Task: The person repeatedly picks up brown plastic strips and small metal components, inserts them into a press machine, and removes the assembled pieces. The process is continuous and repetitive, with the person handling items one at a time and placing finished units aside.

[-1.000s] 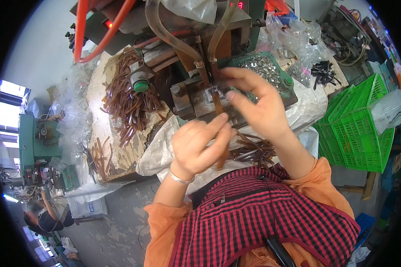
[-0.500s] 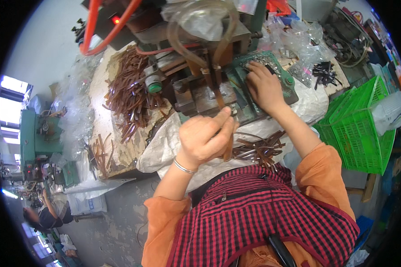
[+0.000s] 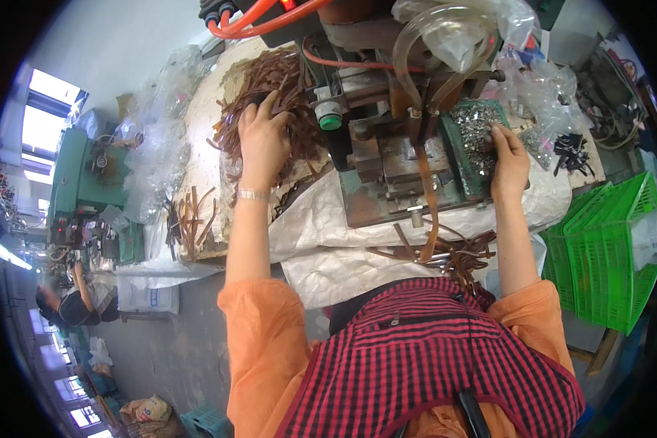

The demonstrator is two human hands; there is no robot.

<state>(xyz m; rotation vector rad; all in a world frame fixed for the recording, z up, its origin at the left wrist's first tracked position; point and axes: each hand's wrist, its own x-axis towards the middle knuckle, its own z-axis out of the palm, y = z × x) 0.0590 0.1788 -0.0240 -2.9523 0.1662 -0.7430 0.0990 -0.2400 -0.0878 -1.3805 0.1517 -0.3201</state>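
Nearest the person, just beyond the red checked apron (image 3: 423, 365), a loose bundle of brown strips (image 3: 456, 255) lies on white sheeting (image 3: 328, 219), right of centre. One long strip (image 3: 427, 197) runs from that bundle straight away into the small press (image 3: 394, 146) in the middle, its long axis near to far.

Farther out, the left hand (image 3: 263, 139) lies palm down on the heap of brown strips (image 3: 270, 87) at the far left of the bench, fingers curled and closing on a few of them; the strips there run mostly near to far and fan out to the left. This hand is the nearer one to that heap.

The right hand (image 3: 509, 157) rests at the right edge of a green tray (image 3: 452, 146) of small shiny metal pieces (image 3: 474, 128), fingers bent into them; whether it has pinched one I cannot tell. A green slatted crate (image 3: 613, 248) stands at the right, its contents unclear.
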